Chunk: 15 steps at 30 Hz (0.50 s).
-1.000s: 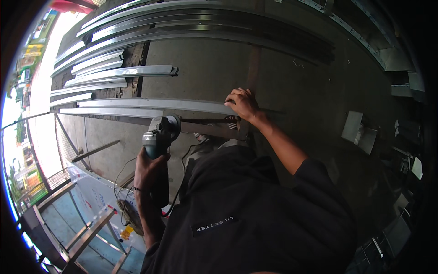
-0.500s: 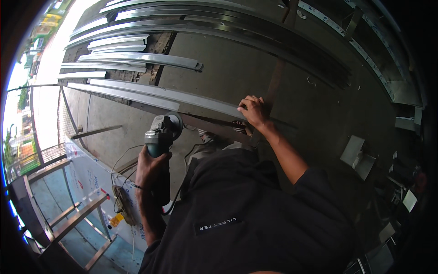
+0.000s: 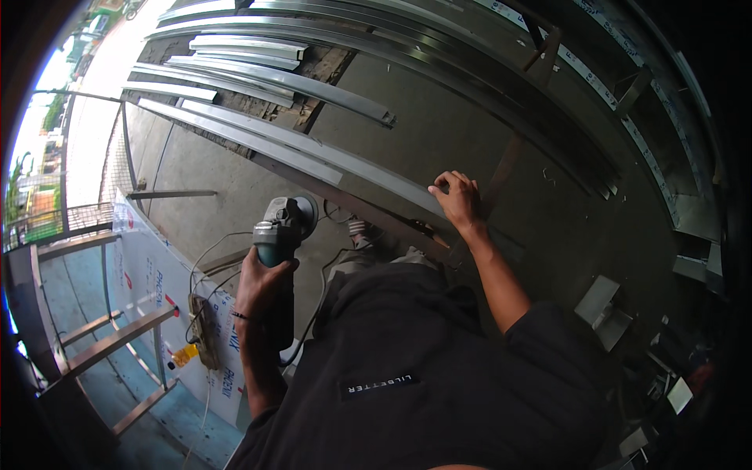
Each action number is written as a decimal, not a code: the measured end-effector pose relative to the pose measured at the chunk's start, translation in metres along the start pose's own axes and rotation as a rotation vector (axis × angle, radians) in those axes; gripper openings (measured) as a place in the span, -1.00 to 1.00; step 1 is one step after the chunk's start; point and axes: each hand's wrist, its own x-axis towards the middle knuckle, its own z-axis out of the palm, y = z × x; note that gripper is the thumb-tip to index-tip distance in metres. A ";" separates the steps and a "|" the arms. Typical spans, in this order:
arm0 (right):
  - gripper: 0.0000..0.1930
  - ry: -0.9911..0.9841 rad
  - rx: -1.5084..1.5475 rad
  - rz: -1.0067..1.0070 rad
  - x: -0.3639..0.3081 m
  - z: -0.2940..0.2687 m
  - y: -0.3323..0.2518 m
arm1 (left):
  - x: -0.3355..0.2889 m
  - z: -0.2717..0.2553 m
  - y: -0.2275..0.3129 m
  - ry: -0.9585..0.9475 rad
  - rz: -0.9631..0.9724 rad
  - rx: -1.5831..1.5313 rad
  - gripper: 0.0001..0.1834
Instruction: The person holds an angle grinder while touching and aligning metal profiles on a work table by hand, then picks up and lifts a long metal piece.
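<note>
My left hand (image 3: 265, 283) is wrapped round the body of a dark green angle grinder (image 3: 276, 244). The grinder points away from me, its round disc (image 3: 307, 217) at the far end and off the metal. My right hand (image 3: 458, 200) is over the near right part of a long silver metal profile (image 3: 337, 157). Its fingers are curled in towards the thumb; whether anything sits between them, I cannot make out. A shorter metal profile (image 3: 266, 145) lies alongside, its cut end nearest the grinder.
Several more profiles (image 3: 298, 84) lie across a wooden support and brown steel bars (image 3: 376, 219). At left stand a metal frame (image 3: 125, 338) and a film-covered panel (image 3: 149, 258) with a power strip (image 3: 205, 333). A cable hangs by my leg. Bent sheet pieces (image 3: 603, 309) lie right.
My view has shifted, so the profiles appear further right. My right hand appears slightly lower and further right, still at the long profile. The grinder stays in my left hand, away from the metal.
</note>
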 end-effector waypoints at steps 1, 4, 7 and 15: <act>-0.82 -0.007 0.022 0.004 0.003 0.005 -0.001 | 0.001 -0.002 0.000 -0.003 0.013 -0.013 -0.47; -0.83 -0.066 -0.031 -0.001 0.010 0.015 -0.003 | 0.003 -0.006 0.001 0.015 0.040 0.022 -0.51; -0.83 -0.128 -0.121 0.003 0.012 0.014 -0.007 | 0.006 -0.013 -0.011 0.038 0.015 -0.032 -0.48; -0.82 -0.114 -0.013 0.027 0.024 0.016 -0.027 | 0.019 -0.037 -0.022 0.045 -0.060 -0.094 -0.39</act>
